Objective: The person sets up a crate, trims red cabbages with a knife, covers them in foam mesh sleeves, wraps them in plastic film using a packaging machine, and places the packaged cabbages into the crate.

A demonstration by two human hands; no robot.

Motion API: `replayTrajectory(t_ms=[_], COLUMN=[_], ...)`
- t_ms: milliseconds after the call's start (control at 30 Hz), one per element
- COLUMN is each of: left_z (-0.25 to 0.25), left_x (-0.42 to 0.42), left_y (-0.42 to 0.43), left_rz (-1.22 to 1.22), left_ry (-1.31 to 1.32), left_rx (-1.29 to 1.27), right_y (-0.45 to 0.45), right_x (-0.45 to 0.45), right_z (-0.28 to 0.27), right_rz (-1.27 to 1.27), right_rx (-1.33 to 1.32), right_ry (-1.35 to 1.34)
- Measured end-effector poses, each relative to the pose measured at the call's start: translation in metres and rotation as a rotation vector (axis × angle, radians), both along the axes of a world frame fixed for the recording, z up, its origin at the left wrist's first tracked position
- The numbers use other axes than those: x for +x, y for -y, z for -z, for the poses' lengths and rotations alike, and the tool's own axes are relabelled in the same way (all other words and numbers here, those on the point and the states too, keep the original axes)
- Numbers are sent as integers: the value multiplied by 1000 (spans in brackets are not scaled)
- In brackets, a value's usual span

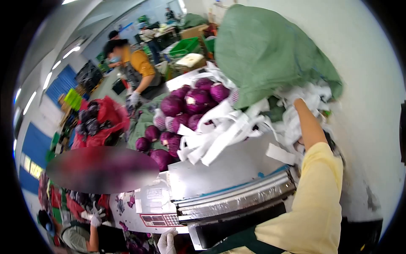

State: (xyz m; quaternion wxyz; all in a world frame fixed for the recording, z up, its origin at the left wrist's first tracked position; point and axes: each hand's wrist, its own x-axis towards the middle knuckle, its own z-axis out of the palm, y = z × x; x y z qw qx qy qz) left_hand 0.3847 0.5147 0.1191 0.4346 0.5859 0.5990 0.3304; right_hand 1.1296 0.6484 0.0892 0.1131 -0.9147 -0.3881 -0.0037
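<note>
My left hand (167, 242), in a white glove, is at the bottom edge below a scale's keypad panel (160, 220). Its fingers are loosely extended, and I see nothing in them. My right arm reaches far forward into a heap of white sheet-like material (292, 122) by the wall. The right hand is lost among that white material, so its fingers and any hold do not show. White strips (226, 131) lie left of it, over the metal top of a film-wrapping machine (228, 169). Purple cabbages (196, 100) are piled beyond, a few in white foam nets.
A big green sack (270, 55) bulges beside the wall at upper right. Red bags (112, 116) with dark leaves are at left. One co-worker in an orange top (141, 63) stands across the table; another person's gloved hand (96, 220) is at lower left. Film roll (237, 202) fronts the machine.
</note>
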Motion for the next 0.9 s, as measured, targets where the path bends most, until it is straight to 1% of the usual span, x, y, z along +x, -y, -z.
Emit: replayTrajectory(t_ms=[67, 100, 133, 200, 267, 300, 400, 467, 500, 533, 567, 600, 633, 667, 700, 767, 800, 900], left_z=[12, 12, 15, 23, 20, 19, 14, 38, 37, 34, 33, 31, 28, 27, 28, 26, 25, 22], left_x=[-7, -8, -10, -13, -8, -6, 0, -9, -9, -11, -12, -13, -13, -14, -16, -14, -14, -20], left_y=[1, 0, 1, 3, 2, 2, 2, 0, 1, 1, 2, 4, 4, 5, 7, 9, 11, 17], left_rz=[-21, -13, -55, -40, -55, -44, 4, -53, -51, -45, -44, -38, -28, -20, -17, -13, -4, 5], left_ry=[50, -54, -46, -23, -32, -40, -71, 179, 178, 174, 186, 188, 197, 208, 207, 276, 306, 321], left_rx=[-22, 12, 31, 12, 40, 23, -3, -48, -43, -40, -41, -49, -48, -45, -53, -45, -40, 4], right_y=[-15, -20, -22, -18, -6, -7, -23, -28, -33, -36, -35, -17, -20, -25, -25, -25, -31, -79], right_x=[12, 14, 15, 5, -21, -7, 17, 23, 28, 31, 15, 0, -18, -28, -71, -168, -195, -253], right_z=[15, 18, 18, 6, -27, -12, 14, 26, 34, 45, 42, 41, 59, 54, 41, 6, -5, -14], right_rz=[-90, -133, -184, -323, -502, -483, -416, -419, -433, -477, -582, -771, -767, -796, -846, -1047, -1000, -592], right_rx=[-130, -195, -267, -415, -529, -553, -532, -514, -503, -491, -456, -328, -34, -242, 26, 537, 584, 603], right_ry=[80, 115, 141, 201, 263, 261, 239, 255, 276, 320, 413, 539, 489, 348, 130, -308, -423, -819])
